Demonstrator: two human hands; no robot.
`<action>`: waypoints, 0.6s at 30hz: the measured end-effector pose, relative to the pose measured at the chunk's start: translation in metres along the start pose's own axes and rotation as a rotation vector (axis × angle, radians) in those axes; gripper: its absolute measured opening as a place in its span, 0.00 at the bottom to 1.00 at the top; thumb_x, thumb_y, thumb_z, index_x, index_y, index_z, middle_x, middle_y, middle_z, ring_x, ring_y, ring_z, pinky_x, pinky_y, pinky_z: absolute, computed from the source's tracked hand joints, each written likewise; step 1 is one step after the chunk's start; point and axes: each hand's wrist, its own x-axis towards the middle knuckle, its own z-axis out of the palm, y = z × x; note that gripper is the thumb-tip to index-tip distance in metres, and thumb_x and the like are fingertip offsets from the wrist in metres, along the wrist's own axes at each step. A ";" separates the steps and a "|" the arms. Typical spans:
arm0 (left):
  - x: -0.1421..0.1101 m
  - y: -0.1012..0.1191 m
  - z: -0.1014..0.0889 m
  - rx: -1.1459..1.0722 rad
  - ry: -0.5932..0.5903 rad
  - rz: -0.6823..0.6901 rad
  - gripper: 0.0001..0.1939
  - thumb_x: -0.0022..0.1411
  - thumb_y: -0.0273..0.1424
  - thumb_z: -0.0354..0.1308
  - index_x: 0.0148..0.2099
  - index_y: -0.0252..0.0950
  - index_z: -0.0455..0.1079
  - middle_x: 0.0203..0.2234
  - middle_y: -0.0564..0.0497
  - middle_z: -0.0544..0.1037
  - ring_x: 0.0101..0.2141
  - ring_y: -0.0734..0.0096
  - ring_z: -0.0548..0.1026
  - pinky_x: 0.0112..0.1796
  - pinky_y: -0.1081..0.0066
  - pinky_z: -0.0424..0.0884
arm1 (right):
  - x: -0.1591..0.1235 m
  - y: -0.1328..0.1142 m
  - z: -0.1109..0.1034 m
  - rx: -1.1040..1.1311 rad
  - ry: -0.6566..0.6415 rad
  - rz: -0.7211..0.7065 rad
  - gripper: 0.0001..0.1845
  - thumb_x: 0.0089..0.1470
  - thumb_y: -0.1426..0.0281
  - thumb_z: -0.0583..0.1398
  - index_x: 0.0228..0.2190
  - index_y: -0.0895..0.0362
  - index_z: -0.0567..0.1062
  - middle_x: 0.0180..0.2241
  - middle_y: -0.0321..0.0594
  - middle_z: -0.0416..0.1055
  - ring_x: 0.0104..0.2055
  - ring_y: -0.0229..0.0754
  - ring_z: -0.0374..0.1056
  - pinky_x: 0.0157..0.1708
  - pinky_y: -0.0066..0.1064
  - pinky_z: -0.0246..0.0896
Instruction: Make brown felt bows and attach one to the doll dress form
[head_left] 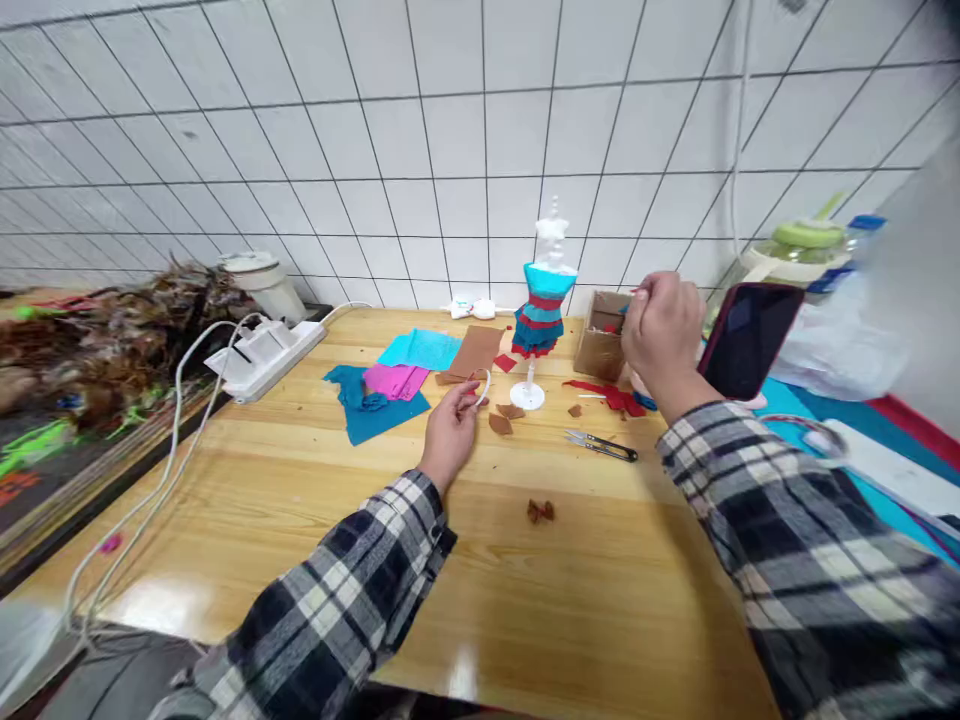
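My left hand [452,432] is closed on a thin white hoop [487,388], which curves up from its fingertips beside brown scraps [501,424]. My right hand [664,325] is raised in front of a small cardboard box [598,350], its fingers pinched together; a speck of red shows at the fingertips, too small to name. Between the hands stands a white miniature dress form [553,232] wearing a turquoise and red ruffled dress [541,312]. Black-handled thread snips [611,450] lie below it, and a small brown bow [540,511] lies nearer me.
Blue, turquoise, pink and brown fabric pieces [420,350] lie left of the form. Red scraps [619,398] lie by the box. A white power strip [274,355] with trailing cables is at left. A phone [750,340] stands tilted at right, near a green-lidded container [806,238].
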 end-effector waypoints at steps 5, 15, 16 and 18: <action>0.002 0.001 0.000 -0.015 0.009 0.006 0.17 0.60 0.21 0.51 0.51 0.34 0.66 0.36 0.45 0.80 0.43 0.64 0.78 0.48 0.62 0.71 | 0.004 0.016 0.014 -0.056 -0.276 -0.004 0.18 0.61 0.66 0.48 0.41 0.59 0.74 0.36 0.51 0.71 0.43 0.52 0.61 0.41 0.42 0.47; 0.003 0.002 0.000 -0.052 0.024 -0.010 0.17 0.60 0.22 0.52 0.51 0.34 0.66 0.36 0.45 0.79 0.44 0.63 0.78 0.46 0.62 0.72 | -0.005 0.032 0.010 0.013 -0.401 -0.084 0.18 0.59 0.67 0.51 0.44 0.51 0.78 0.40 0.48 0.75 0.46 0.53 0.63 0.43 0.43 0.50; 0.003 0.001 0.000 -0.052 0.025 -0.009 0.17 0.60 0.23 0.52 0.51 0.34 0.66 0.36 0.45 0.79 0.44 0.63 0.78 0.46 0.62 0.72 | -0.008 0.031 0.004 0.054 -0.365 -0.111 0.18 0.59 0.65 0.52 0.45 0.52 0.78 0.41 0.48 0.75 0.46 0.53 0.63 0.43 0.42 0.51; 0.003 0.000 0.000 -0.052 0.024 -0.005 0.17 0.60 0.23 0.52 0.51 0.34 0.66 0.36 0.45 0.79 0.44 0.63 0.78 0.46 0.62 0.72 | -0.018 0.027 -0.009 0.159 -0.313 -0.204 0.19 0.60 0.63 0.51 0.44 0.54 0.77 0.41 0.46 0.76 0.45 0.51 0.65 0.42 0.39 0.54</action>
